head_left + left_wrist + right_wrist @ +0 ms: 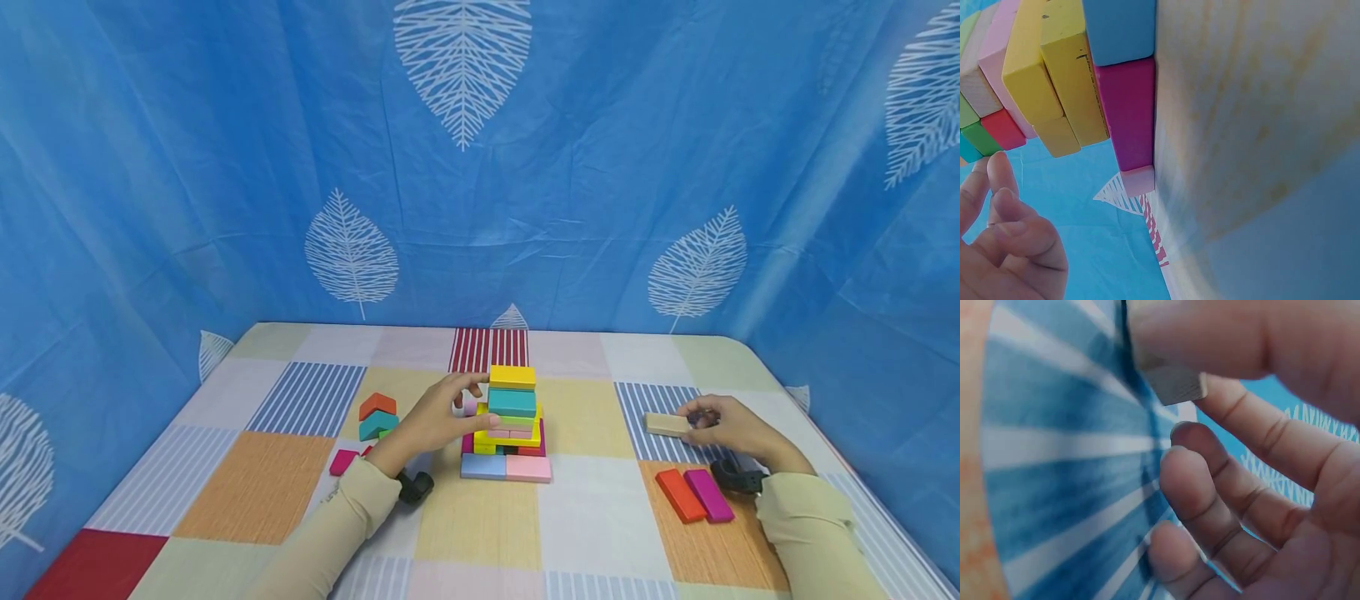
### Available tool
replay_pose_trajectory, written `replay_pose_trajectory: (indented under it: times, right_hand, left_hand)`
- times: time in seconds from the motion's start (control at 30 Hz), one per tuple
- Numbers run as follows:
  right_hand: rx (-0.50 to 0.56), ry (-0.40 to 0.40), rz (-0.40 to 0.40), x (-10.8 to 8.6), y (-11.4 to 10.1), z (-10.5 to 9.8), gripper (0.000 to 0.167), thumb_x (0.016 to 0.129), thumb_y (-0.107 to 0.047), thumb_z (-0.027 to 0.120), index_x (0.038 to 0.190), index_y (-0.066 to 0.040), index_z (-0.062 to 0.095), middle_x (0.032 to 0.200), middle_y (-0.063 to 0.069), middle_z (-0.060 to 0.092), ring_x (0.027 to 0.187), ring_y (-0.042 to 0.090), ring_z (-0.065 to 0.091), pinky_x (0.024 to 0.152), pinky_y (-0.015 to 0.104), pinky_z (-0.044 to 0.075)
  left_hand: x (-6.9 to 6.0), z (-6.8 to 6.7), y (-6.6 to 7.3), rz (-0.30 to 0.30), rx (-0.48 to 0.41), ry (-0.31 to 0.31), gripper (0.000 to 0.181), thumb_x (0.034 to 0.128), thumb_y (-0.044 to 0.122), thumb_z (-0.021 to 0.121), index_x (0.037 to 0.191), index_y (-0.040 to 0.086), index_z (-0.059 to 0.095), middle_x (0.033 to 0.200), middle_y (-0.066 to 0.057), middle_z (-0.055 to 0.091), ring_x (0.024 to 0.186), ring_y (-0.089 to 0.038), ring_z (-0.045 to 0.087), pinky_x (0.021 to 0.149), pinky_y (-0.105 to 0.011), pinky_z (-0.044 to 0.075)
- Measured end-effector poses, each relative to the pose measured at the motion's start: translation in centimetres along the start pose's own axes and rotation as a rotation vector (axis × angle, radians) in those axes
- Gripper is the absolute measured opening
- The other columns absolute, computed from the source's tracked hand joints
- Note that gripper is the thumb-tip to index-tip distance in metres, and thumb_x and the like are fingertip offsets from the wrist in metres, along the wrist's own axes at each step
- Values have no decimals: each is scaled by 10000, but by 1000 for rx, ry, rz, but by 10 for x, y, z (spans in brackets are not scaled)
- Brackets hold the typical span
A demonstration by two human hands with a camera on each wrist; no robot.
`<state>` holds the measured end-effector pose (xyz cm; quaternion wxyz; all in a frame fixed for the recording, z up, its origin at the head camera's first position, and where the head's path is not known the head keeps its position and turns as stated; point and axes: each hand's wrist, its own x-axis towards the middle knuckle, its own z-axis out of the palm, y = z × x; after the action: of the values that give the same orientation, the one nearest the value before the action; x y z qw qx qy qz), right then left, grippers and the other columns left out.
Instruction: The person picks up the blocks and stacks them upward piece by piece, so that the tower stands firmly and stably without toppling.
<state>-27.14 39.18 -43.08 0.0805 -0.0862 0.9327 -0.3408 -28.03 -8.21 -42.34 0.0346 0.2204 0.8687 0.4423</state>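
A tower of coloured wooden blocks (512, 404) stands mid-table, a yellow block on top and blue and pink ones at its base. My left hand (438, 412) is at the tower's left side, its thumb by the front and its forefinger near the upper blocks. In the left wrist view, fingertips meet the side of a green block (982, 139), near a red block (1005, 129). At the right, my right hand (727, 425) pinches one end of a beige wooden block (666, 424) between thumb and fingers, low over the striped cloth.
An orange-red block (681, 496) and a purple block (708, 495) lie side by side near the right wrist. Left of the tower are loose orange (377, 406), teal (378, 425) and magenta (343, 462) blocks, partly behind the left arm. A blue leaf-patterned curtain (525, 208) hangs behind the table.
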Motion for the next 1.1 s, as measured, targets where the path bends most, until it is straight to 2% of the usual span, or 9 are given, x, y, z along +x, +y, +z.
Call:
replay_pose_trajectory:
  times: [0.1, 0.23, 0.47, 0.8, 0.9, 1.1]
  right_hand:
    - [-27, 22, -24, -1, -7, 1, 317, 923, -76, 808, 1183, 78, 712, 993, 86, 671, 902, 240, 570, 763, 356, 519]
    - [-28, 62, -108, -2, -20, 3, 307, 925, -67, 815, 1185, 67, 723, 1024, 93, 702, 891, 200, 591, 757, 315, 543]
    - [48, 87, -247, 0, -50, 5, 275, 930, -1, 805, 1182, 65, 718, 966, 42, 673, 807, 110, 585, 709, 236, 555]
    - [133, 110, -432, 0, -80, 12, 296, 892, 83, 805, 1174, 64, 719, 943, -23, 686, 794, 129, 617, 757, 215, 547]
    - [156, 119, -468, 1, -87, 16, 300, 892, 96, 799, 1178, 68, 716, 933, -35, 686, 793, 129, 624, 765, 199, 550]
    - [221, 131, -491, 1, -104, 27, 289, 914, 87, 778, 1196, 76, 711, 906, -29, 671, 799, 133, 625, 775, 200, 559]
  left_hand:
    - [0, 0, 0, 1, -2, -3, 696, 945, 294, 856, 1537, 60, 574, 1209, -64, 628, 1005, -215, 531, 738, -299, 502]
    - [-1, 1, 0, 1, -2, -4, 696, 943, 292, 857, 1536, 61, 576, 1212, -65, 627, 1008, -216, 533, 735, -297, 505]
    - [-1, 1, 0, -4, -5, -4, 700, 941, 299, 856, 1538, 67, 574, 1225, -67, 627, 1021, -218, 538, 738, -297, 513]
    - [-1, 1, 0, -5, -8, -6, 699, 945, 299, 851, 1546, 81, 567, 1235, -60, 631, 1028, -211, 551, 761, -303, 530]
    - [0, 1, -1, -1, -9, -6, 701, 944, 300, 852, 1543, 72, 567, 1231, -66, 630, 1024, -212, 552, 758, -301, 528]
    - [0, 1, -1, 3, -11, -6, 698, 947, 298, 852, 1540, 64, 568, 1225, -73, 627, 1023, -216, 553, 756, -298, 524]
